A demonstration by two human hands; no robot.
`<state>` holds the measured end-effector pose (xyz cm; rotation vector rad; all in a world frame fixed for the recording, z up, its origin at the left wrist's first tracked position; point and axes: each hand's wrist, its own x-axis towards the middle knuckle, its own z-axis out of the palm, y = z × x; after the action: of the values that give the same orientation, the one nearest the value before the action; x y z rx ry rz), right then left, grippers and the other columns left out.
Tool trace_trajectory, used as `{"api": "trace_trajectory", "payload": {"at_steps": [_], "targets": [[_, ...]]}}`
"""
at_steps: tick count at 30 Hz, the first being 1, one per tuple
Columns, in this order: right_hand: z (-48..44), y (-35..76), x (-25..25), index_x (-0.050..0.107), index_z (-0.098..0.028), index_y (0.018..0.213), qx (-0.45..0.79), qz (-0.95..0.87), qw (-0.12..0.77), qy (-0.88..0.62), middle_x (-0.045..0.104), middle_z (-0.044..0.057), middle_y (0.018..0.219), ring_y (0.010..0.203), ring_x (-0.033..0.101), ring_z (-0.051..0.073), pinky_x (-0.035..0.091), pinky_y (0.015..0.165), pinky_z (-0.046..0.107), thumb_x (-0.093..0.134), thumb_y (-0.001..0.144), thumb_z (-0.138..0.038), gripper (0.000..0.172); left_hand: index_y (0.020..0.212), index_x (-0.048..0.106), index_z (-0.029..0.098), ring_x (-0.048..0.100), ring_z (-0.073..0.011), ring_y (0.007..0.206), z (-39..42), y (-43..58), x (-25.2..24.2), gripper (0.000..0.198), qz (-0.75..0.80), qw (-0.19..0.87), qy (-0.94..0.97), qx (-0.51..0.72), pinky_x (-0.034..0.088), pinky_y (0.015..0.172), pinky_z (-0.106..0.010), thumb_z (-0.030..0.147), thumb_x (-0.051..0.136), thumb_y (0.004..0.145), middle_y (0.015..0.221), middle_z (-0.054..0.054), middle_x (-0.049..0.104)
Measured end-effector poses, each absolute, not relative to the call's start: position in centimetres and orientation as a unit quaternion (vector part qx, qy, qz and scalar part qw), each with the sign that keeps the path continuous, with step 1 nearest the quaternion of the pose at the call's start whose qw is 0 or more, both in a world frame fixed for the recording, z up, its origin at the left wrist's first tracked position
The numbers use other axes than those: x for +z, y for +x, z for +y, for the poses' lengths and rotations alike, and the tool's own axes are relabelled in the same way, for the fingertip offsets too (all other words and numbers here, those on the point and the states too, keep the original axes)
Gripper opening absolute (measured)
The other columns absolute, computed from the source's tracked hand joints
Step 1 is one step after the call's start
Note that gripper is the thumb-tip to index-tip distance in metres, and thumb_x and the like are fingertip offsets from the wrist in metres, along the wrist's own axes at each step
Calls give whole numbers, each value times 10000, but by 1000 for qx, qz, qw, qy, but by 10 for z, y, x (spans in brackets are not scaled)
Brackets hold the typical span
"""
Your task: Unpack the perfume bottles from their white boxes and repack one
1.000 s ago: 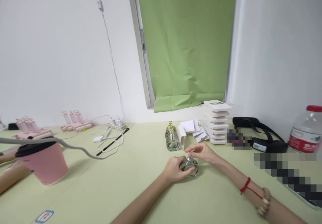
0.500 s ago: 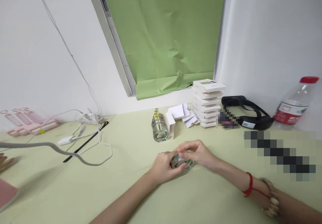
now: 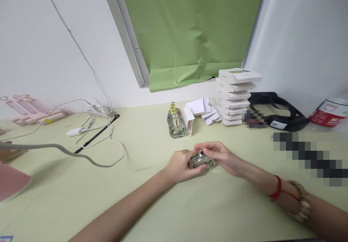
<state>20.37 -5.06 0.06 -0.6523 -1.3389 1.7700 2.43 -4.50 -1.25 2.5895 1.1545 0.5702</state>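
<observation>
A clear glass perfume bottle [image 3: 201, 163] with a silver neck stands on the table in front of me. My left hand [image 3: 181, 166] is wrapped round its left side, the thumb lying across the front of the glass. The thumb and fingers of my right hand [image 3: 221, 157] are at the bottle's top and back, on either side of the silver neck. Further back, several similar glass bottles [image 3: 177, 128] with yellow-green tops stand in a row. An open white carton [image 3: 189, 120] is beside them on the right.
Loose white card pieces [image 3: 202, 108] and a stack of flat white boxes [image 3: 233, 97] are at the back. Right are a black headset [image 3: 288, 122] and a water bottle [image 3: 327, 114]. Left lie a grey cable [image 3: 89, 160], a power strip [image 3: 100, 111] and pink-topped tubes [image 3: 29, 106].
My right thumb and fingers have parted at the bottle's top, and the silver neck now shows between them. My left hand keeps its hold. The camera view has shifted.
</observation>
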Motion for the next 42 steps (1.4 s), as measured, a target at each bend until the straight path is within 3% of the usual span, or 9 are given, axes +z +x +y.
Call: {"api": "trace_trajectory", "payload": {"at_steps": [4, 10, 19, 25, 30, 42], "targets": [[-46, 204, -4, 637, -235, 989, 698, -499, 444, -259, 663, 38, 956, 837, 609, 135, 475, 759, 274, 669, 684, -324, 320, 759, 544, 173, 470, -92, 505, -46, 25, -11, 355, 398, 118, 890, 188, 324, 492, -205, 510, 431, 771, 595, 7, 531], [-43, 204, -5, 680, -216, 729, 691, -501, 443, -274, 673, 7, 868, 789, 602, 118, 464, 746, 259, 732, 603, -258, 143, 797, 560, 174, 455, -91, 498, -47, 26, -10, 352, 401, 124, 889, 186, 321, 499, -205, 498, 426, 776, 588, 5, 538], [-43, 203, -4, 661, -181, 584, 674, -529, 437, -274, 640, 7, 835, 752, 577, 105, 441, 738, 260, 750, 568, -228, 102, 809, 564, 173, 438, -88, 489, -46, 25, -11, 369, 402, 130, 887, 186, 316, 498, -200, 511, 423, 772, 580, 9, 525], [-43, 208, -1, 652, -201, 693, 715, -511, 412, -240, 633, 1, 881, 791, 572, 111, 430, 735, 233, 686, 654, -263, 81, 786, 567, 173, 456, -92, 503, -47, 26, -9, 385, 406, 134, 885, 182, 312, 496, -202, 528, 419, 768, 591, 3, 542], [-42, 208, -1, 629, -223, 959, 729, -500, 400, -242, 633, 28, 931, 806, 580, 130, 435, 724, 247, 624, 718, -310, 257, 810, 563, 175, 475, -100, 517, -46, 26, -10, 384, 405, 134, 886, 182, 320, 504, -207, 529, 419, 767, 595, 1, 548], [-40, 209, -5, 629, -219, 846, 731, -492, 403, -246, 602, -23, 834, 751, 548, 83, 404, 714, 205, 686, 657, -227, 198, 768, 555, 171, 454, -87, 494, -46, 26, -10, 375, 400, 126, 889, 184, 323, 494, -202, 523, 426, 771, 599, 6, 546]]}}
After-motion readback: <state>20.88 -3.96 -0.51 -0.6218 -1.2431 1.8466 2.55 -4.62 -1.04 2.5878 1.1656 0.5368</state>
